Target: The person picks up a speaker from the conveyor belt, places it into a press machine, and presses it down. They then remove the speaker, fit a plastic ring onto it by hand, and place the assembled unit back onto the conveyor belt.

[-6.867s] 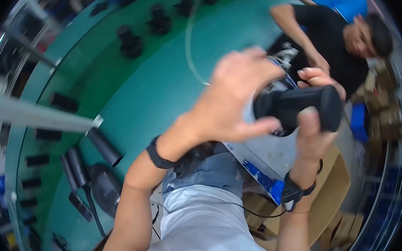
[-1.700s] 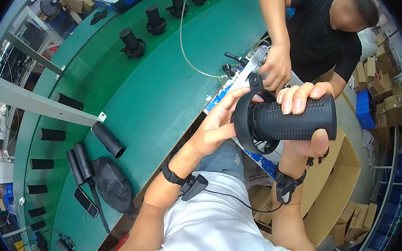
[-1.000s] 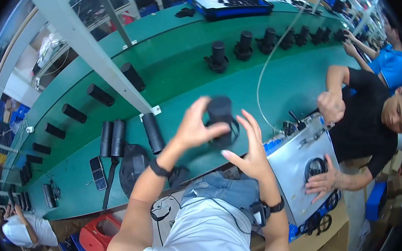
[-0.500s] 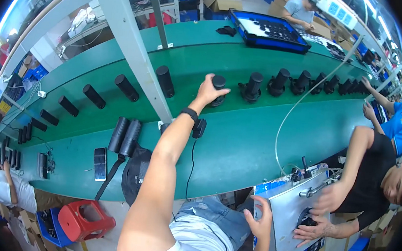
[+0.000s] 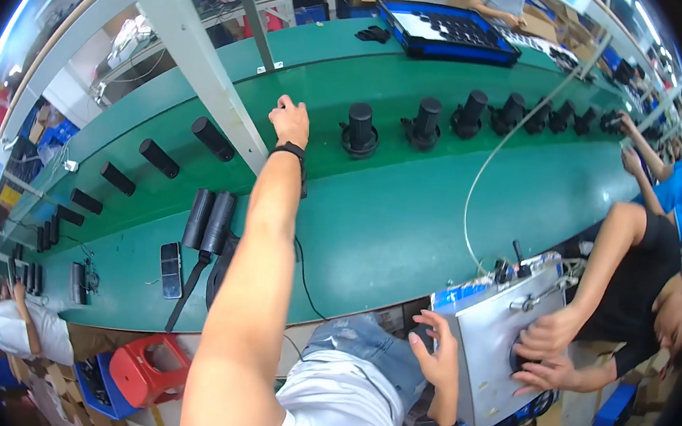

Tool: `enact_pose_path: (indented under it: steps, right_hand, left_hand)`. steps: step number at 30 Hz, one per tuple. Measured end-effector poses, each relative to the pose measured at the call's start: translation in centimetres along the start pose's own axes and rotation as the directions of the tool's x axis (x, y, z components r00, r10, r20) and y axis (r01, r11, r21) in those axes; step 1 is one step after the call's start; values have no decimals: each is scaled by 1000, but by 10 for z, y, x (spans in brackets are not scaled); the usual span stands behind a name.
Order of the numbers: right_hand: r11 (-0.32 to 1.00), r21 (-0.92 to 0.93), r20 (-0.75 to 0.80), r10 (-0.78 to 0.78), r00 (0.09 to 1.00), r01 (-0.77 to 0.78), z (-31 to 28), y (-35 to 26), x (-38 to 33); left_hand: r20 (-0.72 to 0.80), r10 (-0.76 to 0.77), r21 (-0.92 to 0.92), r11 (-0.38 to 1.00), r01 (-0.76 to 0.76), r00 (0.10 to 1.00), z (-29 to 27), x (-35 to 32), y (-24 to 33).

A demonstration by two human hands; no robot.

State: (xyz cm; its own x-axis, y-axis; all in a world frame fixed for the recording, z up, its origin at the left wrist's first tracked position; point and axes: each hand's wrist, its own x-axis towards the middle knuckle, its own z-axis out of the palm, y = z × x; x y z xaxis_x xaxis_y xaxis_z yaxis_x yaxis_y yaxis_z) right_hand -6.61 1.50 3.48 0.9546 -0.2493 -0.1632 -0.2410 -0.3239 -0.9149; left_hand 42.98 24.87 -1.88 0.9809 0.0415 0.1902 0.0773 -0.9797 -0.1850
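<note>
My left hand [image 5: 290,122] reaches over the green conveyor belt with its fingers curled. Whatever lies under them is hidden. To its left on the belt lies a plain black cylinder [image 5: 212,138]. Right of it stands a black cylinder with a ringed base [image 5: 359,129], apart from the hand. My right hand [image 5: 437,353] is low beside a metal box-shaped fixture [image 5: 481,351], thumb and fingers apart. A dark patch shows between thumb and forefinger; I cannot tell what it is.
A co-worker's hands [image 5: 550,345] work on the fixture at right. Black cylinders [image 5: 210,222] and a phone [image 5: 170,269] lie on the near green table. A metal post [image 5: 200,63] rises by my left arm. A blue-rimmed tray [image 5: 446,34] stands at the back.
My left hand has let go of the cylinder with the ringed base and moved left, where a plain cylinder stood before. My right hand has risen slightly.
</note>
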Motion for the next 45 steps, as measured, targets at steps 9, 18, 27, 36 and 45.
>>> enact_pose_path:
  steps: [9,18,27,36,45]
  right_hand:
    - [964,250,-84,-69,994,88,-30,-1,-16]
    - [258,959,-29,-336,941,121,-47,-27,10]
    - [179,799,-529,-244,813,574,-103,4,-48]
    - [753,-76,-874,-367,320,654,-202,13,-73]
    - [932,-252,-901,-324,289,259,-171,64,-17]
  left_hand:
    - [-6,1000,-642,7,-766,14,-219,-127,32]
    - [-634,740,-762,-648,-16,225,-234,-296,108]
    - [-203,971,-594,-20,804,-126,-171,-424,132]
    - [-209,965,-867,-259,426,161,-153,-451,169]
    - [-170,979,-729,-202,654,113,-145,-441,178]
